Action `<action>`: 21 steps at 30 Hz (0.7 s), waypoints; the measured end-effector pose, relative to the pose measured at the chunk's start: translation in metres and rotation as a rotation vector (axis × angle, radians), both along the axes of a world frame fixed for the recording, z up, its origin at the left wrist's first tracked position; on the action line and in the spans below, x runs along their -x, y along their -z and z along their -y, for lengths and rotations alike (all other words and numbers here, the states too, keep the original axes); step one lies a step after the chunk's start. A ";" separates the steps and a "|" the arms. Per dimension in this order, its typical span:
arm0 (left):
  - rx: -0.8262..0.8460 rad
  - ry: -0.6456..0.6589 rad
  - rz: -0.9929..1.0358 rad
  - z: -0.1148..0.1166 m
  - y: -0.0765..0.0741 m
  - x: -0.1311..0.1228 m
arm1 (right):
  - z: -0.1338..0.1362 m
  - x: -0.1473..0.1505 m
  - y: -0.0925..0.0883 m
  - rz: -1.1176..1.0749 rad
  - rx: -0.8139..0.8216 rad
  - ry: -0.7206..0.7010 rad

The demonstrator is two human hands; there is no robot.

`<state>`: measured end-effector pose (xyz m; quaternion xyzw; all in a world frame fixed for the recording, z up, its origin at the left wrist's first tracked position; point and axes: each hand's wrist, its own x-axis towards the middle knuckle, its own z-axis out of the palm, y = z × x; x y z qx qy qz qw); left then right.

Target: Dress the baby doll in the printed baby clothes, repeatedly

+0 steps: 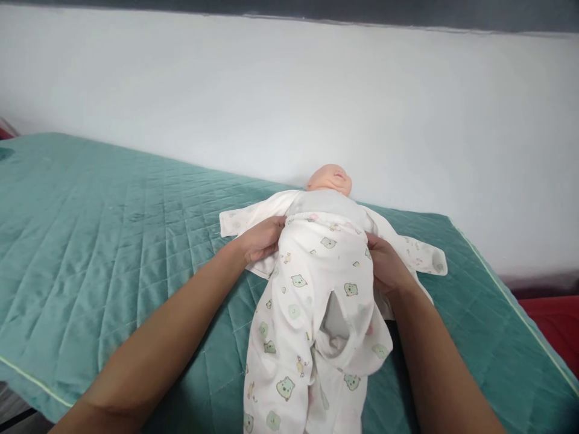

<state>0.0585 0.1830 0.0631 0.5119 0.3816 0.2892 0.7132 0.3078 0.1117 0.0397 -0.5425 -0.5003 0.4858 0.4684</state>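
Observation:
A baby doll (330, 178) lies on its back, its head toward the wall. White baby pants (316, 259) printed with green bears cover its lower body, their waistband high on the belly; a gap at the crotch shows grey beneath. My left hand (263, 239) pinches the waistband at its left side. At the opposite side my right hand (385, 264) has its fingers closed on the pants' edge, the fingertips partly hidden by cloth. A white baby top (253, 220) is spread open under the doll, its sleeves stretched outward.
A green quilted cover (113, 241) with pale piping lies under everything. The white wall (271, 96) rises directly behind the doll's head. Something red (554, 325) stands beyond the right edge of the cover.

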 end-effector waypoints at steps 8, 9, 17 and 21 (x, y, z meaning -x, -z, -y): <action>0.023 0.070 0.107 -0.002 0.004 -0.001 | 0.000 0.001 -0.002 0.043 -0.019 0.040; 0.019 0.074 0.117 -0.003 0.005 -0.001 | 0.000 0.001 -0.003 0.038 -0.024 0.039; -0.029 0.077 0.126 -0.002 0.008 -0.002 | 0.001 0.004 -0.004 0.112 -0.043 0.075; -0.030 0.062 0.125 -0.001 0.007 -0.003 | -0.001 0.006 -0.004 0.153 -0.069 0.129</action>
